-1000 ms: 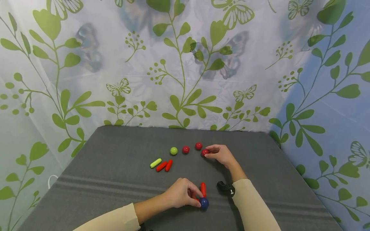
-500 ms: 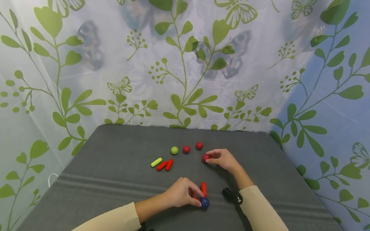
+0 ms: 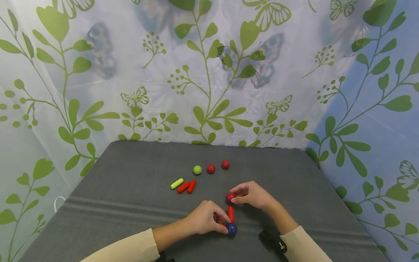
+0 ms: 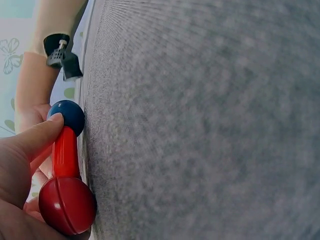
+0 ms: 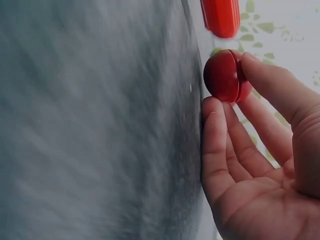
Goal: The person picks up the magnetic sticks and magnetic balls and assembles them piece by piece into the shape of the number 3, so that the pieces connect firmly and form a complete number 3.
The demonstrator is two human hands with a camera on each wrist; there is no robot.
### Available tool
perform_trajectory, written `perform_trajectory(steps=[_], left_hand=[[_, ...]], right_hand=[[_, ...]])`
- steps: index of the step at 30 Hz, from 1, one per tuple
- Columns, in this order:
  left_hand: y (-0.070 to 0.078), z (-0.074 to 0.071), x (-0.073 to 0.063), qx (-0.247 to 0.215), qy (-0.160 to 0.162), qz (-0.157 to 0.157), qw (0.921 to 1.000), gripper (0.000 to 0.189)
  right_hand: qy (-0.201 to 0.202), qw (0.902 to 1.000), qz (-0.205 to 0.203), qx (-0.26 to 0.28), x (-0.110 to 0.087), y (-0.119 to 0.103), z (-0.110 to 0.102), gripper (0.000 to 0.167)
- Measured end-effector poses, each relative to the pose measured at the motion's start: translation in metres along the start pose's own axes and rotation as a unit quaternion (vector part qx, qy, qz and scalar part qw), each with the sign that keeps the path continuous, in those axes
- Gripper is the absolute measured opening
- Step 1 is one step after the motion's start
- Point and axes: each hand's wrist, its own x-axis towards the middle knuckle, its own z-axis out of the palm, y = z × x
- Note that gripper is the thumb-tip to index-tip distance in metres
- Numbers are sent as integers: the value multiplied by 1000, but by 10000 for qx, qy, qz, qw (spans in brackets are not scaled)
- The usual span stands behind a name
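Note:
Near the front of the table my left hand [image 3: 206, 219] pinches a blue ball [image 3: 231, 229]. A red stick [image 3: 231, 214] extends from this ball towards the far side. In the left wrist view, another red stick [image 4: 65, 156] joins the blue ball to a dark red ball [image 4: 67, 206] within the left hand; the head view mostly hides these behind the fingers. My right hand [image 3: 255, 197] holds a red ball [image 3: 230, 198] between thumb and fingers, just beyond the far stick's end. The right wrist view shows a gap between the held ball [image 5: 222, 77] and the stick tip [image 5: 222, 21].
Farther back on the grey table [image 3: 140, 163] lie a green ball [image 3: 197, 170] and two red balls, one [image 3: 211, 169] beside it. Closer in are a yellow-green stick [image 3: 177, 183] and two red sticks, one [image 3: 191, 186] rightmost. A patterned curtain [image 3: 183, 80] hangs behind.
My right hand has brought the red ball from beside the far red balls towards me, close to the red stick's end. The left hand keeps its hold on the blue ball, nearly still.

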Motion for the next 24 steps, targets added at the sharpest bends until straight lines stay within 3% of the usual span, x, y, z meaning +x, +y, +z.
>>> perform_trajectory(steps=[7, 24], left_hand=[[0, 0, 0, 26, -19, -83, 10000, 15], [5, -2, -1, 57, -48, 5, 10000, 15]], right_hand=[[-104, 9996, 111, 217, -10, -7, 8, 34], [129, 9993, 156, 313, -16, -9, 15, 34]])
